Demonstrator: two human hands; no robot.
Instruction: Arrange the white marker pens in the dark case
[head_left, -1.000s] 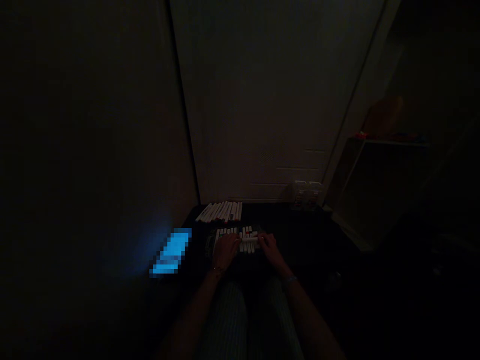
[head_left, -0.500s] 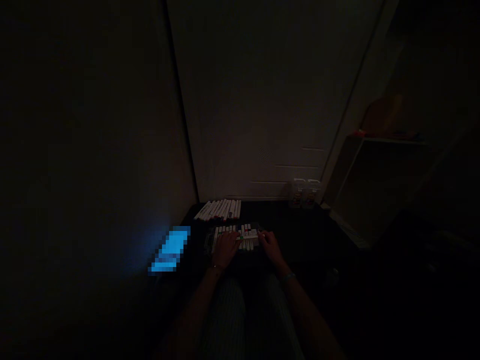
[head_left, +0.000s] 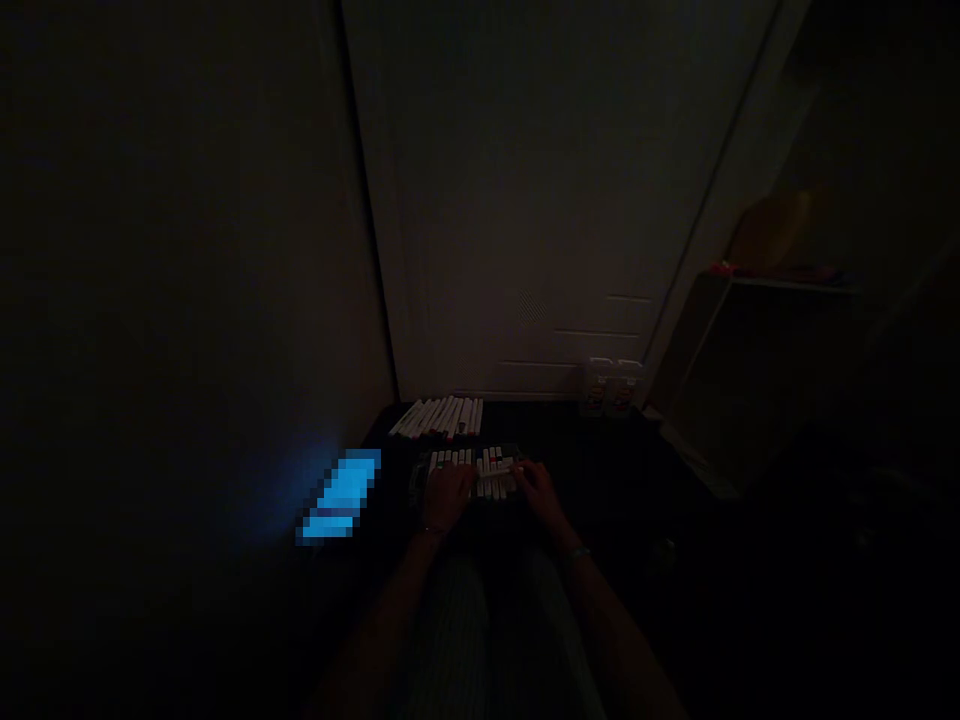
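The room is very dark. My left hand (head_left: 448,494) and my right hand (head_left: 538,490) rest on a row of white markers with coloured caps (head_left: 484,470), lying in a dark case on the floor in front of my legs. Each hand's fingers curl onto the markers; a white marker lies between the two hands, but who grips it is too dim to tell. A second row of white markers (head_left: 441,416) lies farther back, near the door, apart from both hands.
A glowing blue screen (head_left: 341,497) lies on the floor to the left. A pale door (head_left: 540,200) stands ahead, with two small bottles (head_left: 611,388) at its foot. A low shelf unit (head_left: 757,350) is on the right. My striped trouser legs (head_left: 465,640) fill the foreground.
Both hands stay on the near marker row with only slight shifts. The view has drifted a little.
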